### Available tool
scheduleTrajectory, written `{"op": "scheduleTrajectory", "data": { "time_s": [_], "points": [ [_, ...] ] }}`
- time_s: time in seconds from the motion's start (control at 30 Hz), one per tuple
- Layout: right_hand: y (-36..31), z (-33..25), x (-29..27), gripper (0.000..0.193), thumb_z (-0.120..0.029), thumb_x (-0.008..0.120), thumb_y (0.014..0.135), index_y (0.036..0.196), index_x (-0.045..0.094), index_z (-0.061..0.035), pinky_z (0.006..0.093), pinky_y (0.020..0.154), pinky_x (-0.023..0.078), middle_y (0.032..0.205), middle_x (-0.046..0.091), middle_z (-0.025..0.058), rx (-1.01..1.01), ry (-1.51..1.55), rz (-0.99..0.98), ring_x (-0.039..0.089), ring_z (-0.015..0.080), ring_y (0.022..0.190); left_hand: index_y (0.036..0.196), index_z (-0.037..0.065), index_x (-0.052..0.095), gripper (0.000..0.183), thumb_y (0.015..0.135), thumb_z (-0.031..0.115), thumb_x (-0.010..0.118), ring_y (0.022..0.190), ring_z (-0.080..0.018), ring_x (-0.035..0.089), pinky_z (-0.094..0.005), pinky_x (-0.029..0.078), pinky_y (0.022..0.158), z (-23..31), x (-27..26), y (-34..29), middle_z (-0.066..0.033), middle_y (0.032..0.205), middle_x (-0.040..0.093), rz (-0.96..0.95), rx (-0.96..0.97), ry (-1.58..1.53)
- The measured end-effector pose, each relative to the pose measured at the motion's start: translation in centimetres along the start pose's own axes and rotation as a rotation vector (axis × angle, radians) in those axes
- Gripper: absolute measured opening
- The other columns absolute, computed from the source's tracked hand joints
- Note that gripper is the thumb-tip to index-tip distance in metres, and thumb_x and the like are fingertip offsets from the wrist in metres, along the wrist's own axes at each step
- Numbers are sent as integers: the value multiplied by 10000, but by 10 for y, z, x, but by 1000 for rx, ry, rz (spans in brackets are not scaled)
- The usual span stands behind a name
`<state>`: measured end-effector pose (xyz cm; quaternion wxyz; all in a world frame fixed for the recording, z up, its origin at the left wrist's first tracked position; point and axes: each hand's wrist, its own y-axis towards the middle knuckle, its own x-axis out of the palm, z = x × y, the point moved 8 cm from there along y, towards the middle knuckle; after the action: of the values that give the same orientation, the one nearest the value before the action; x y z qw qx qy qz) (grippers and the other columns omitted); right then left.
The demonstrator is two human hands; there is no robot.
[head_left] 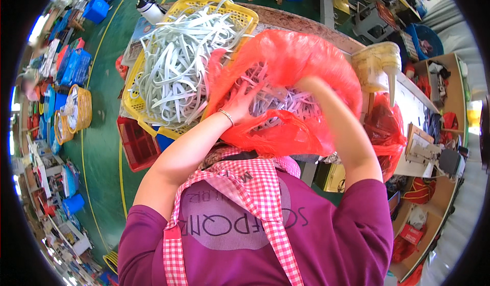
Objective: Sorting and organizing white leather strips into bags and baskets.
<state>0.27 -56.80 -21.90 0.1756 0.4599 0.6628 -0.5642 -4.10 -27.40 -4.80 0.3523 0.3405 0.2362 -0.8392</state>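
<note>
Head view: 1 person in a purple shirt and red-checked apron, both forearms reaching forward into a red plastic bag (286, 66).
Left hand (240, 102): fingers spread, palm resting on pale strips inside the bag's mouth; thin bracelet at the wrist.
Right hand (311, 84): pushed in behind the red film, only its blurred outline shows; cannot tell whether it grips anything.
Strips in bag (278, 100): tangled pale bands, visible through the opening and through the plastic.
Yellow basket (138, 102): just left of the bag, touching it, heaped with white strips (178, 61) that spill over the rim.
Progress (judgement): the bag looks partly filled and the basket remains piled high, so most of the strip stock seems unhandled; direction of transfer cannot be told.
Surroundings: cream glue bottle (380, 66) to the right, green floor (104, 148) with blue bins.
</note>
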Motion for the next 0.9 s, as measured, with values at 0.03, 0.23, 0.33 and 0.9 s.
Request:
{"op": "scheduleTrajectory", "data": {
  "time_s": [0.03, 0.23, 0.33, 0.9],
  "points": [
    [-46, -95, -2, 342, -316, 647, 810, 1078, 705, -111, 400, 932, 456, 1086, 690, 108, -87, -39, -40, 629, 237, 1034, 1362, 83, 446, 909, 612, 384, 863, 1297, -341, 425, -407, 369, 1077, -21, -8, -12, -214, 1384, 427, 95, 8, 5],
    [-53, -87, -126, 462, -389, 621, 830, 1211, 627, -127, 394, 926, 477, 1207, 626, 102, -128, -248, -260, 581, 252, 1098, 1277, 86, 541, 805, 643, 488, 832, 1096, -235, 587, -368, 473, 925, -15, -63, 19, -146, 1196, 613, -112, -177, -520],
    [-87, -45, -250, 493, -439, 609, 844, 1216, 616, -115, 388, 889, 501, 1188, 633, 86, 37, -139, -156, 605, 241, 1044, 1452, 140, 348, 1130, 535, 562, 854, 1363, -358, 335, -434, 330, 1094, 22, -49, -5, -213, 1480, 331, -183, 51, 70],
    [-142, -393, -168, 994, -481, 840, 595, 1427, 366, -212, 428, 1016, 409, 1393, 431, 182, -821, -129, 376, 423, 354, 1276, 1224, 57, 586, 555, 773, 334, 754, 1102, -297, 588, -381, 458, 945, 33, -132, -94, -170, 1178, 614, -102, 305, -395]
  ]
}}
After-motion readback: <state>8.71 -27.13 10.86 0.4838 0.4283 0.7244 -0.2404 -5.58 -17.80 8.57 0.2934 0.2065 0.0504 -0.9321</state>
